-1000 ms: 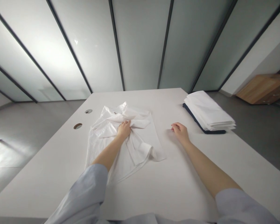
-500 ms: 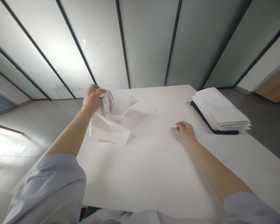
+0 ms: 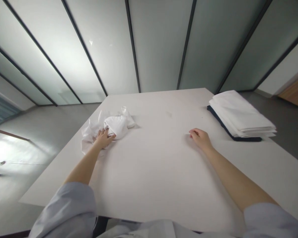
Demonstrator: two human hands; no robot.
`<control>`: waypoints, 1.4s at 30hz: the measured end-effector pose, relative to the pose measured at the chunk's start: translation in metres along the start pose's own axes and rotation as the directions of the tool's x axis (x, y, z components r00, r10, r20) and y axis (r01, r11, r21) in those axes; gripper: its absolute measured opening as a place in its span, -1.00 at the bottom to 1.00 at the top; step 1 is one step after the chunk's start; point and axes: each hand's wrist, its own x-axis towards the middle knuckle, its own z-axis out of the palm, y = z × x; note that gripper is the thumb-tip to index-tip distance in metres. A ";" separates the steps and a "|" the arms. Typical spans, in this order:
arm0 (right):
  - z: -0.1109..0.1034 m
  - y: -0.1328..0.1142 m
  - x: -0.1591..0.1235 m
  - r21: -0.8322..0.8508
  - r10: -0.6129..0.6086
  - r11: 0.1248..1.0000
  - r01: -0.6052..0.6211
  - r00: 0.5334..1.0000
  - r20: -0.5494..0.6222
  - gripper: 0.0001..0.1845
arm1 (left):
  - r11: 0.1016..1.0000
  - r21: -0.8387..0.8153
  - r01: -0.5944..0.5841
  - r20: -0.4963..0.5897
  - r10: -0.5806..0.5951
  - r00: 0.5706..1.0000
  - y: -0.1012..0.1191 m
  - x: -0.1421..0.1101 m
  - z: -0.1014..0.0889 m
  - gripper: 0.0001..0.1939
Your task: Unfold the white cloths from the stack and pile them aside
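On the left half of the table lies a crumpled white plastic bag (image 3: 118, 125), thin and partly see-through at its edges. My left hand (image 3: 103, 138) rests on the near side of it, fingers spread and pressing down, not wrapped round it. Whether anything is inside the bag I cannot tell. My right hand (image 3: 200, 137) lies on the table right of the middle, fingers curled in and nothing visible in them. Beyond it to the right is a folded stack of white cloth (image 3: 240, 114), apart from the hand.
Under the white stack, a dark navy folded piece (image 3: 247, 139) shows along the edge. Both lie near the right edge of the white table (image 3: 159, 178). A frosted glass wall (image 3: 156, 46) with dark frames stands behind the table. Grey floor (image 3: 52, 132) shows at the left.
My left hand has come down and toward me, from holding the bag raised to resting on it. The bag has dropped into a crumpled heap. My right hand has stayed in place.
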 end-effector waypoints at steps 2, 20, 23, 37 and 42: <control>0.000 0.000 -0.001 -0.033 -0.019 0.999 0.019 1.000 0.015 -0.67 | 0.997 -0.048 0.053 -0.026 -0.054 0.998 0.006 -0.004 0.018 -0.16; -0.056 -0.015 0.016 -0.005 -0.085 0.996 0.090 0.921 -0.381 -0.71 | 0.917 -0.265 0.298 -0.143 -0.343 0.928 0.001 0.027 0.001 -0.34; -0.110 0.000 0.038 -0.183 -0.103 0.983 -0.010 0.796 -0.597 -0.72 | 0.921 -0.301 0.248 -0.226 -0.321 0.919 0.003 0.022 -0.001 -0.42; -0.142 0.010 0.056 -0.628 -0.295 0.778 -0.014 0.874 -0.386 -0.85 | 0.678 -0.395 -0.620 -0.324 0.528 0.785 0.200 -0.037 0.021 -0.53; -0.038 -0.028 -0.001 -0.220 -0.560 0.778 0.589 0.808 0.184 -0.76 | 0.517 -0.476 -0.711 -0.283 0.676 0.681 0.232 -0.059 0.047 -0.30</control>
